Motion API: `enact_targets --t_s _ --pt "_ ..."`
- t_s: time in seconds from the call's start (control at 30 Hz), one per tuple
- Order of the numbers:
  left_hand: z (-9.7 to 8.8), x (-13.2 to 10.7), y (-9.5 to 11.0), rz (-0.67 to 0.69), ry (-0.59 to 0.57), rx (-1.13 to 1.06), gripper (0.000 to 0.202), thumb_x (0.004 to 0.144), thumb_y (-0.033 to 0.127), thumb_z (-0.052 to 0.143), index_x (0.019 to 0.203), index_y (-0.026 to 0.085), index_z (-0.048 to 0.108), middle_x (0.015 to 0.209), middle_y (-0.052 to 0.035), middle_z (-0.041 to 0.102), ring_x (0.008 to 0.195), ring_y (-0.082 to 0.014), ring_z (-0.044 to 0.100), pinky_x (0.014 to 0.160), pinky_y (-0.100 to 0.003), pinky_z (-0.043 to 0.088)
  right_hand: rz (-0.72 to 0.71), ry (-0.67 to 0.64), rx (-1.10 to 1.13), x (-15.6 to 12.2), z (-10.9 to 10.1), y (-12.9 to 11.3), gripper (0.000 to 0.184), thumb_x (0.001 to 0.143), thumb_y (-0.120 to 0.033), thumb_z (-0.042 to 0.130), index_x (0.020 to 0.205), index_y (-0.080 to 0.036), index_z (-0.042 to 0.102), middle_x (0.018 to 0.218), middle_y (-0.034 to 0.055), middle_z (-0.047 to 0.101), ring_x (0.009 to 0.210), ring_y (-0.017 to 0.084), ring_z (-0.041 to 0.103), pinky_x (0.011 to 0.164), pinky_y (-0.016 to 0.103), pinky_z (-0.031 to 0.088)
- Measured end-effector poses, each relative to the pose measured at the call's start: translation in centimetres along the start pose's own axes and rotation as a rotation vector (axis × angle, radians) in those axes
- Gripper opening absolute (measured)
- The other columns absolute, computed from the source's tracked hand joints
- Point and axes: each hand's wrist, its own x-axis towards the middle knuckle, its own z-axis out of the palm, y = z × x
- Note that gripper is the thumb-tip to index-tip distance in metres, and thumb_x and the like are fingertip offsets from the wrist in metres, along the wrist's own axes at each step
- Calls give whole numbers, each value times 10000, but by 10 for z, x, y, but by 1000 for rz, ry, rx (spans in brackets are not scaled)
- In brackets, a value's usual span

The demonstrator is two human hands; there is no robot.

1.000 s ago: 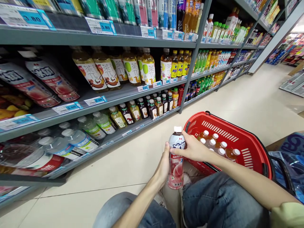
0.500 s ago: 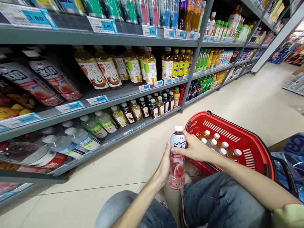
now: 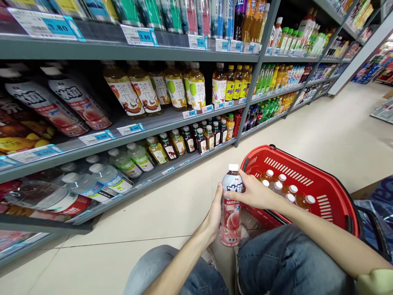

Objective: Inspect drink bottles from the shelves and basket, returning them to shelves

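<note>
I hold a pink peach-drink bottle [image 3: 231, 209] with a white cap upright between my knees, low in the middle of the view. My left hand [image 3: 213, 213] wraps round its lower left side. My right hand [image 3: 253, 191] grips its upper part, fingers across the label. Just behind and to the right sits a red shopping basket [image 3: 322, 188] on the floor, with several white-capped amber bottles [image 3: 284, 190] standing in it.
Grey store shelves [image 3: 147, 127] run along the left, stocked with tea, juice and water bottles and blue price tags. Matching peach bottles [image 3: 76, 102] lie on the middle shelf at left. Pale tiled floor [image 3: 331, 131] stretches down the aisle. A blue bag [image 3: 380, 205] lies at right.
The view has drifted slightly right and down. Both hands stay on the bottle, which sits almost where it was.
</note>
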Motion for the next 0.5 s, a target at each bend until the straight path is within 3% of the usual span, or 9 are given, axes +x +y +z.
enact_targets --t_s 0.1,0.17,0.27,0.33,0.4,0.43,0.5 --pt "3 -1 1 -14 21 -34 589 937 609 505 1284 156 648 1091 -89 757 999 -236 705 956 -341 518 -22 25 -129 -4 -6 -2 538 836 -652 659 1057 -165 603 820 65 690 718 226 637 607 302 422" --pt "6 -3 2 -52 13 -52 602 952 619 448 1196 121 683 966 -103 768 825 -223 715 837 -332 543 -114 103 -159 -9 -12 -3 428 889 -579 631 1007 -169 670 797 65 702 696 222 647 628 318 450" --pt "8 -5 4 -177 7 -60 690 962 660 329 984 89 716 763 -113 740 590 -192 648 670 -314 520 -287 414 6 -17 -22 -6 347 1003 -422 479 974 -198 743 891 83 741 792 240 700 721 369 518" --pt "7 -5 4 -250 18 -68 723 960 678 274 882 103 704 685 -99 710 536 -175 609 623 -296 493 -412 688 237 -22 -27 -9 385 1031 -346 370 1140 -253 728 1139 82 722 1049 283 690 843 437 545" --pt "3 -2 2 -281 40 -77 724 952 688 250 815 125 684 641 -80 684 530 -170 594 601 -283 474 -561 923 408 -30 -31 -12 461 1030 -287 283 1338 -331 624 1371 38 614 1296 301 564 970 514 515" --pt "2 0 0 -284 51 -81 722 943 693 243 777 134 669 624 -76 671 527 -172 588 590 -282 465 -635 995 440 -34 -32 -11 501 1026 -272 243 1381 -362 585 1406 20 587 1339 302 526 999 545 498" --pt "-1 4 -3 -276 71 -84 704 925 692 244 709 150 637 596 -70 646 516 -176 570 569 -285 447 -687 923 293 -45 -32 -5 558 1030 -351 139 1365 -412 581 1304 19 651 1258 290 599 971 567 517"
